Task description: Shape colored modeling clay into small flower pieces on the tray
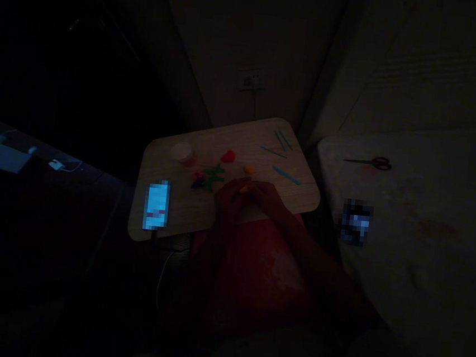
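In dim light, my left hand (226, 196) and my right hand (266, 196) meet at the near edge of a small wooden table (184, 207). Between their fingertips is a small piece of orange modelling clay (244, 190), partly hidden by the fingers. Just beyond lies another orange clay lump (249, 169), with a red clay lump (228, 156) farther back. A green branching clay shape (213, 176) lies left of my left hand, touching or close beside pink clay (197, 174) and a dark clay piece (197, 184).
A pale-topped tub (182, 153) stands at the table's back left, behind a lit phone (157, 205). Toward the right lie a blue modelling tool (286, 175) and several thin sticks (273, 151). Scissors (374, 163) and a blurred-out device (355, 222) rest on the surface at right.
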Motion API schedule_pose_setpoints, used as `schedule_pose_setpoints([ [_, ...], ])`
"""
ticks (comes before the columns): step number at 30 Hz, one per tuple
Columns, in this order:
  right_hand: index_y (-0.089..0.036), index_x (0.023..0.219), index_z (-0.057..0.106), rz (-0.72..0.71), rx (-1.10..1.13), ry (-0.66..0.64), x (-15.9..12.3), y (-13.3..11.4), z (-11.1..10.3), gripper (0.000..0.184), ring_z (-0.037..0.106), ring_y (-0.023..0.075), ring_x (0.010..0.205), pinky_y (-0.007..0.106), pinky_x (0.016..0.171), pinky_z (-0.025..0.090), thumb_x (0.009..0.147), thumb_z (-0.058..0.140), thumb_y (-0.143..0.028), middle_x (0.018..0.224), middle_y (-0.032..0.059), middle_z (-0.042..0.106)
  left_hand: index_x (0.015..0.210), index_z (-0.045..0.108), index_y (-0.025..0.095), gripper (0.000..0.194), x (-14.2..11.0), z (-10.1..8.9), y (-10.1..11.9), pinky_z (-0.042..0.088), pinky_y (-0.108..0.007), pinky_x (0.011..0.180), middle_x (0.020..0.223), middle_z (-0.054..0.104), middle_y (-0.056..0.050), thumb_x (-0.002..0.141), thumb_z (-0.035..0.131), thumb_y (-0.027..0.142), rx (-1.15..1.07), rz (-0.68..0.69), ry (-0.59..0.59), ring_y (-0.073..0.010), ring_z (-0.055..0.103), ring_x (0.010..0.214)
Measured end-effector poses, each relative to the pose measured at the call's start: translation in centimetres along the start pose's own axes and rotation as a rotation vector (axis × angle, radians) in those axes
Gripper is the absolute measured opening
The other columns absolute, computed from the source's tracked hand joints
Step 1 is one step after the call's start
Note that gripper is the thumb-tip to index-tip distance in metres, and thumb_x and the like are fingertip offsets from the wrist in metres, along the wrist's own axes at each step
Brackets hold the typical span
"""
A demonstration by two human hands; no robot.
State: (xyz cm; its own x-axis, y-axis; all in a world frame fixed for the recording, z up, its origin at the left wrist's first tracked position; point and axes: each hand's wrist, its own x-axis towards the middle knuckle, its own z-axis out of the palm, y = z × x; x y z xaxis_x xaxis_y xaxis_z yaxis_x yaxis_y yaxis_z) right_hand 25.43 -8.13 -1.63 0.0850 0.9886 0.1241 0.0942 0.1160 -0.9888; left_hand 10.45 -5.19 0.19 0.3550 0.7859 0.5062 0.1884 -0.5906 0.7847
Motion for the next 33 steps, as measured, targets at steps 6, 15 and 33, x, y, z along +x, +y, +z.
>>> schedule_pose_setpoints([
  [6,-0.017,0.075,0.070,-0.016,-0.041,0.016,-0.1,-0.5,-0.2,0.052,0.053,0.0143,0.065,0.025,0.060,0.040,0.088,0.064,-0.067,0.068,0.0015,0.063,0.129,0.074,0.020,0.038,0.2,0.3,0.4,0.056,-0.044,0.111,0.130,0.076,-0.012,0.101,0.062,0.043,-0.088,-0.030,-0.075,-0.0255,0.072,0.122],
  [15,-0.018,0.072,0.069,0.092,0.208,-0.100,-0.5,-0.9,-0.7,0.059,0.057,0.0146,0.063,0.028,0.064,0.045,0.082,0.068,-0.076,0.066,0.0018,0.064,0.138,0.069,0.022,0.052,0.3,0.0,1.1,0.055,-0.044,0.112,0.136,0.074,-0.012,0.098,0.066,0.055,-0.428,-0.253,-0.167,-0.0289,0.070,0.128],
  [33,-0.017,0.079,0.069,0.023,-0.040,-0.141,0.1,0.6,-0.4,0.068,0.060,0.0184,0.070,0.029,0.065,0.047,0.095,0.046,-0.078,0.076,0.0069,0.069,0.134,0.071,0.021,0.040,-0.1,0.0,0.1,0.051,-0.046,0.118,0.138,0.073,-0.011,0.107,0.049,0.041,-0.015,-0.014,-0.197,-0.0245,0.069,0.130],
])
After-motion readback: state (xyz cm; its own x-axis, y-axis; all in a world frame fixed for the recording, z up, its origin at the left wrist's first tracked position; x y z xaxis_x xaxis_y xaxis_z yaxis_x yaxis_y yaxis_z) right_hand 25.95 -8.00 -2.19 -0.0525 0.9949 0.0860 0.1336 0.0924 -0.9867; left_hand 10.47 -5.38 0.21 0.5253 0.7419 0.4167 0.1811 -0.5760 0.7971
